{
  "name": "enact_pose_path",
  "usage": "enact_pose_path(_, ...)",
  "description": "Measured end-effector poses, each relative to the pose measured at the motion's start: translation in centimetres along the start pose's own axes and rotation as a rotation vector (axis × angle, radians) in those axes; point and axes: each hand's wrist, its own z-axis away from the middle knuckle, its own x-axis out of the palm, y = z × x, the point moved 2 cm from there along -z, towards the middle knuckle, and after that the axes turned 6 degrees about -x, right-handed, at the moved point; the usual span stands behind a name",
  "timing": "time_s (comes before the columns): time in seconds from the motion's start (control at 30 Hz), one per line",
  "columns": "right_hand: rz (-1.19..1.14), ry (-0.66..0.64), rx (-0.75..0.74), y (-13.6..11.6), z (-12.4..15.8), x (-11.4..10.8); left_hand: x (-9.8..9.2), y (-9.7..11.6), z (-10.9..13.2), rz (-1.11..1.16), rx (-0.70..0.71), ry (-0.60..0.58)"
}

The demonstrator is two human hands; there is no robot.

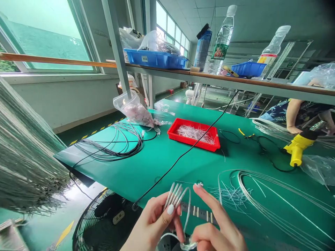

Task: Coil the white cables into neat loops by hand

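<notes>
My left hand (154,223) is closed, thumb pressed on a small bunch of thin silvery wire pieces (176,194) that fan upward. A loop of clear wire (187,223) hangs from the bunch down between both hands. My right hand (217,226) is beside it, index finger stretched up and touching a wire end (200,184), the other fingers curled on the loop's lower part. Both hands hover over the near edge of the green table (162,164), above a strip ruler (199,212).
A red tray (171,132) of cut wire pieces sits mid-table. Coiled black cables (115,143) and a plastic bag (133,109) lie left. Silvery wire coils (274,198) lie right. A yellow tool (297,150) and another person's arm (293,116) are far right. A fan (96,219) stands below.
</notes>
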Motion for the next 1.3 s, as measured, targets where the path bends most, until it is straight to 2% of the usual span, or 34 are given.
enact_pose_path(0.13,-0.317,-0.131,0.100,2.5,-0.5,0.0,0.7,-0.8,-1.1,0.143,0.032,-0.042)
enact_pose_path(0.23,-0.391,-0.084,0.151,3.4,-1.0,0.2,1.5,-1.0,-1.7,0.213,0.020,-0.077)
enact_pose_path(0.43,-0.270,0.103,0.168,3.3,-2.6,0.9,2.8,-1.3,-2.2,0.368,-0.061,-0.144)
enact_pose_path(0.67,-0.198,0.120,0.141,4.0,-3.1,1.6,2.8,-2.3,-2.4,0.562,-0.074,-0.182)
enact_pose_path(0.83,-0.074,0.137,0.143,4.0,-3.4,1.7,2.9,-2.4,-2.5,0.642,-0.056,-0.190)
enact_pose_path(1.1,-0.023,0.162,0.149,4.4,-2.9,1.8,2.9,-2.8,-2.7,0.739,-0.030,-0.239)
enact_pose_path(1.3,0.003,0.160,0.127,4.7,-2.9,1.7,3.4,-2.9,-2.9,0.798,0.000,-0.210)
